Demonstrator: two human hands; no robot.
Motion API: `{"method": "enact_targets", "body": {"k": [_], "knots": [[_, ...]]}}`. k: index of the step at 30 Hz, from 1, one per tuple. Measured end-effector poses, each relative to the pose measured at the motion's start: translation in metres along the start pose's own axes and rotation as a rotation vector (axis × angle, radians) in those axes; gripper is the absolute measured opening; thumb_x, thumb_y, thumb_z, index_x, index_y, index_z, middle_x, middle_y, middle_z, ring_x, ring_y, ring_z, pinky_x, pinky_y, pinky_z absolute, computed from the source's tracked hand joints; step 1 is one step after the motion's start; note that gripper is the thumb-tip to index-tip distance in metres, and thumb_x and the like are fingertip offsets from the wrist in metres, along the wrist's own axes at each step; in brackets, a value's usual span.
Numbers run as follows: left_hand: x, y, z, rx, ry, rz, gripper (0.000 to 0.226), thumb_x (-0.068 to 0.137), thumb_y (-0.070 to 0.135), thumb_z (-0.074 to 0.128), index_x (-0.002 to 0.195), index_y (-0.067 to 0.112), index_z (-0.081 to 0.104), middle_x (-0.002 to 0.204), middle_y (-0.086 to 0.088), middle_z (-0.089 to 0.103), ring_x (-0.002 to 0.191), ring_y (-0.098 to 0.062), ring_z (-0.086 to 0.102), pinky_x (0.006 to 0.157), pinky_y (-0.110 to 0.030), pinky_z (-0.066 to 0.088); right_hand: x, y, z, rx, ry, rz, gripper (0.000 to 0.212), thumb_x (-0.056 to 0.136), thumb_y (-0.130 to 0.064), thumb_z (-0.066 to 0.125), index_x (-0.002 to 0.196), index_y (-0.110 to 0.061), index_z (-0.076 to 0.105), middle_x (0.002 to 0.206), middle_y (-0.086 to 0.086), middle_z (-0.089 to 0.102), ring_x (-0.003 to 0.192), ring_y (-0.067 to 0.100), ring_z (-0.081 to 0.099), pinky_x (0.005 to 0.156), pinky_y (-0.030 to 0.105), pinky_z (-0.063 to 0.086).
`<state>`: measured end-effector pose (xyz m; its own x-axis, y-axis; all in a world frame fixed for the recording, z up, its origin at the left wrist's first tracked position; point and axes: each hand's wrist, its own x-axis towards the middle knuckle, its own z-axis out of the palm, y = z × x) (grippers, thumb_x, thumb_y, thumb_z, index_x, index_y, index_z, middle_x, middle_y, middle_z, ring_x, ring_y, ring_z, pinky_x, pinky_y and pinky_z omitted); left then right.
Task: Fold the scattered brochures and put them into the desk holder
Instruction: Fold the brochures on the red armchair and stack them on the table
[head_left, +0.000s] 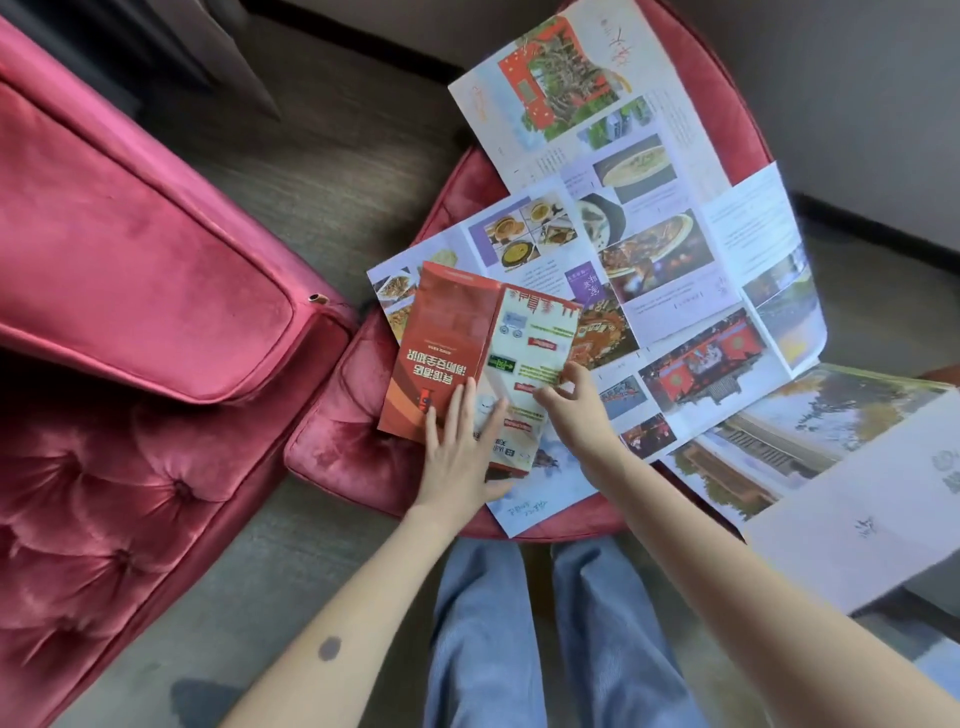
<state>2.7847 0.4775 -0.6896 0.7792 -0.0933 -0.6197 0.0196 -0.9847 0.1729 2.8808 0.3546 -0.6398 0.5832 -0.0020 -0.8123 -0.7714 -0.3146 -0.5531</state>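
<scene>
Fingers (464, 402) of the left hand (457, 447) press flat on the red brochure (447, 338), half folded on the stool (332, 447), while the right hand (576, 410) pinches its flap; other brochures (649, 234) lie open, with no holder in view.

Brochures (649, 249) overlapping on stool (343, 436); sofa (130, 260) left

One wide-angle camera, worn on the head, is looking forward and steeply down. It is hovering close above the red stool (343, 441), which is filling the centre out to 1 o'clock. The left hand (457, 447) and right hand (576, 410) are reaching in from 6 o'clock, above the person's legs (545, 623).
</scene>
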Motion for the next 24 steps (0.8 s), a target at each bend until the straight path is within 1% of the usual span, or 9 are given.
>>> {"method": "enact_targets", "body": {"k": [2, 4, 6, 9, 12, 15, 17, 19, 24], "knots": [[-0.002, 0.004, 0.003, -0.008, 0.002, -0.015, 0.107, 0.075, 0.063, 0.058, 0.148, 0.027, -0.01, 0.155, -0.019, -0.016, 0.144, -0.032, -0.013, 0.114, -0.054, 0.0, -0.003, 0.006, 0.006, 0.116, 0.057, 0.023, 0.037, 0.089, -0.006, 0.052, 0.122, -0.015, 0.039, 0.116, 0.008, 0.058, 0.088, 0.009, 0.059, 0.067, 0.018, 0.049], [-0.004, 0.003, 0.003, -0.017, 0.007, -0.007, 0.105, 0.075, 0.062, 0.058, 0.149, 0.027, -0.008, 0.155, -0.019, -0.016, 0.145, -0.031, -0.013, 0.115, -0.053, 0.0, -0.003, 0.009, 0.003, 0.196, 0.112, 0.112, 0.053, 0.088, -0.012, 0.056, 0.136, -0.012, 0.032, 0.11, 0.006, 0.055, 0.09, 0.012, 0.058, 0.073, 0.023, 0.047], [-0.005, -0.001, 0.003, -0.028, 0.005, 0.019, 0.1, 0.078, 0.06, 0.058, 0.149, 0.029, -0.005, 0.156, -0.017, -0.015, 0.145, -0.029, -0.013, 0.115, -0.051, 0.002, -0.003, 0.013, -0.005, 0.165, 0.067, 0.13, 0.038, 0.088, -0.015, 0.058, 0.124, -0.012, 0.047, 0.103, 0.006, 0.058, 0.083, 0.012, 0.059, 0.068, 0.021, 0.049], [-0.008, -0.004, -0.005, -0.035, -0.011, 0.074, 0.089, 0.08, 0.056, 0.058, 0.149, 0.031, 0.008, 0.158, -0.014, -0.008, 0.146, -0.025, -0.007, 0.116, -0.046, 0.005, -0.011, 0.013, -0.012, -0.123, -0.051, -0.026, 0.004, 0.086, -0.011, 0.06, 0.087, -0.014, 0.06, 0.089, 0.005, 0.061, 0.073, 0.015, 0.058, 0.059, 0.023, 0.047], [-0.017, -0.005, -0.02, -0.135, 0.03, 0.123, 0.075, 0.083, 0.047, 0.06, 0.146, 0.03, 0.023, 0.157, -0.01, 0.008, 0.145, -0.021, 0.006, 0.116, -0.039, 0.007, -0.018, 0.013, -0.017, -0.193, -0.055, -0.093, 0.008, 0.087, -0.006, 0.053, 0.087, -0.006, 0.061, 0.094, 0.005, 0.067, 0.078, 0.016, 0.062, 0.059, 0.022, 0.05], [-0.029, 0.004, -0.049, -0.454, 0.229, 0.024, 0.07, 0.084, 0.031, 0.065, 0.144, 0.024, 0.031, 0.154, -0.006, 0.02, 0.142, -0.022, 0.021, 0.115, -0.035, 0.016, -0.034, 0.0, -0.031, 0.029, -0.06, -0.122, 0.017, 0.087, -0.006, 0.049, 0.099, -0.001, 0.06, 0.094, -0.005, 0.072, 0.085, 0.006, 0.067, 0.067, 0.024, 0.055], [-0.036, 0.017, -0.077, -0.782, 0.386, -0.103, 0.076, 0.08, 0.022, 0.072, 0.144, 0.016, 0.03, 0.154, -0.008, 0.022, 0.142, -0.02, 0.022, 0.115, -0.034, 0.022, -0.052, -0.014, -0.046, 0.183, -0.086, -0.177, 0.022, 0.085, -0.009, 0.048, 0.09, -0.018, 0.068, 0.089, -0.012, 0.072, 0.083, 0.002, 0.066, 0.067, 0.018, 0.052], [-0.044, 0.03, -0.106, -0.962, 0.474, -0.108, 0.086, 0.075, 0.019, 0.076, 0.143, 0.013, 0.025, 0.154, -0.007, 0.02, 0.143, -0.017, 0.016, 0.115, -0.032, 0.022, -0.068, -0.026, -0.065, 0.331, -0.089, -0.184, 0.029, 0.078, -0.011, 0.047, 0.076, -0.029, 0.07, 0.085, -0.012, 0.072, 0.084, 0.009, 0.065, 0.072, 0.026, 0.05], [-0.061, 0.073, -0.171, -1.199, 0.249, 0.083, 0.099, 0.064, 0.055, 0.073, 0.138, 0.051, 0.008, 0.145, 0.035, 0.012, 0.135, 0.017, 0.012, 0.105, -0.001, 0.018, -0.103, -0.057, -0.109, 0.568, -0.157, -0.277, 0.033, 0.066, -0.011, 0.043, 0.087, -0.017, 0.068, 0.099, 0.006, 0.069, 0.096, 0.023, 0.063, 0.085, 0.043, 0.051]]}}
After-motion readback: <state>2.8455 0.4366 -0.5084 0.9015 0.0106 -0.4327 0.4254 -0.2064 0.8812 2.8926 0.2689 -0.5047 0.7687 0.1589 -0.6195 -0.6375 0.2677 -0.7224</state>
